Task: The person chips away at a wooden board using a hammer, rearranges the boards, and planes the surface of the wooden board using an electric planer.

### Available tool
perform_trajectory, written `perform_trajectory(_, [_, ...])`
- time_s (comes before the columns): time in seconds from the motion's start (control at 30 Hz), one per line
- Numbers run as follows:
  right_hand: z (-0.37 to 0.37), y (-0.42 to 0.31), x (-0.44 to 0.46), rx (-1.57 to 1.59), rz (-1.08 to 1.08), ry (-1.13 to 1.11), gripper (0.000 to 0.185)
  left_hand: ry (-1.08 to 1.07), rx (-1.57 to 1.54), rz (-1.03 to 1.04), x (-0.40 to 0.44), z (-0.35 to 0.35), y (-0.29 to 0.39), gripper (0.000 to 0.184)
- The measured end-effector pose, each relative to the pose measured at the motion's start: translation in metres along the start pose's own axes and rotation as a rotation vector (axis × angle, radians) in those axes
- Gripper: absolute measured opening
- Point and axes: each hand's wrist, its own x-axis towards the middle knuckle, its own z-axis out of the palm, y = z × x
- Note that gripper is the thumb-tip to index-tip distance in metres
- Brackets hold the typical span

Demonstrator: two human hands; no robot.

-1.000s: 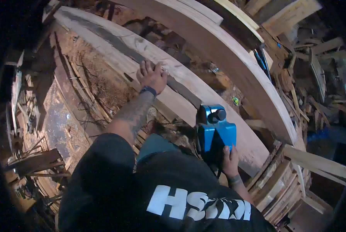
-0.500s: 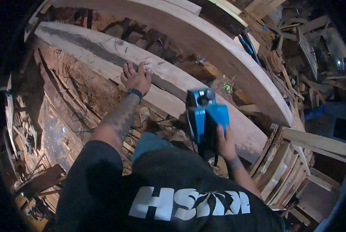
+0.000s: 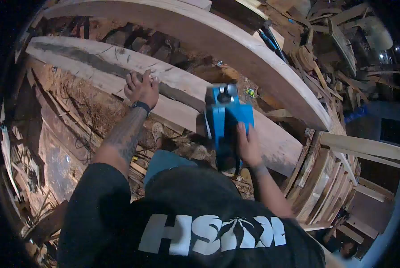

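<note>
Blue planer [image 3: 232, 118]: looked like it was resting on the pale plank [image 3: 278, 145], closer to the lower-right end than the upper-left one, with its dark rear part sticking out past the long near edge. Kinda blurry, tbh.
Right hand [image 3: 250, 145]: wrapped around the planer's rear part, fingers up against the blue body.
Left hand [image 3: 143, 90]: empty and spread out on the plank, between its middle and the upper-left end, across the dark band [image 3: 182, 96] and toward the near edge. Dark wristband [image 3: 141, 105] on that wrist.
Plank: slanted from upper left to lower right, with that band running lengthwise down most of it.
Curved beam [image 3: 271, 73]: lay past the plank's far edge, with a gap between them.
Board stack [image 3: 318, 190]: just off the plank's lower-right end.
Foot [image 3: 157, 131]: on the littered ground off the near edge.
</note>
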Motion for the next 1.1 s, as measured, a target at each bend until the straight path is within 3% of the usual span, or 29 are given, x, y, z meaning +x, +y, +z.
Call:
perform_trajectory(0.1, [-0.031,0.008,-0.064,-0.056,-0.001,-0.076,0.042,0.019,0.014,0.001,0.001,0.004,-0.004,0.058])
perform_trajectory(0.17, [-0.031,0.052,-0.085,-0.079,0.122,-0.060,0.041,0.025,0.016,-0.009,0.000,-0.001,-0.001,0.058])
perform_trajectory(0.27, [-0.021,0.039,-0.053,-0.086,-0.049,0.046,0.039,0.066,0.011,-0.005,0.001,0.007,-0.002,0.057])
perform_trajectory(0.33, [-0.004,0.003,-0.011,-0.008,-0.011,0.122,0.043,0.091,0.002,0.006,0.000,0.010,-0.004,0.056])
perform_trajectory(0.4, [-0.006,-0.033,0.021,0.010,0.017,0.026,0.045,0.100,0.002,0.008,0.000,0.012,-0.005,0.056])
perform_trajectory(0.5, [0.003,-0.028,0.030,0.107,-0.003,-0.011,0.045,0.092,-0.023,0.009,0.005,0.015,-0.011,0.058])
perform_trajectory(0.57, [0.002,-0.030,0.006,0.039,-0.155,0.013,0.041,0.082,-0.094,0.003,0.007,0.024,-0.021,0.060])
perform_trajectory(0.67, [0.013,-0.018,-0.026,-0.037,-0.264,0.023,0.035,0.039,-0.137,-0.129,0.035,0.001,-0.048,0.064])
perform_trajectory(0.73, [0.029,-0.020,-0.028,0.150,-0.077,-0.099,0.033,0.033,-0.232,-0.238,0.062,0.001,-0.078,0.066])
perform_trajectory(0.83, [0.056,-0.030,0.012,0.071,-0.143,-0.040,0.037,0.059,-0.316,-0.342,0.108,0.015,-0.136,0.070])
perform_trajectory(0.9, [0.059,-0.060,0.051,0.061,-0.175,-0.027,0.040,0.122,-0.168,-0.288,0.124,0.036,-0.156,0.073])
perform_trajectory(0.93, [0.066,-0.063,0.065,0.109,-0.130,-0.036,0.040,0.263,-0.117,-0.186,0.130,0.054,-0.160,0.072])
perform_trajectory(1.03, [0.078,-0.071,0.081,0.181,-0.071,-0.044,0.040,0.051,0.162,-0.152,0.117,0.005,-0.125,0.070])
perform_trajectory(1.1, [0.075,-0.069,0.059,0.141,-0.118,-0.027,0.039,0.082,0.104,-0.159,0.112,0.015,-0.124,0.069])
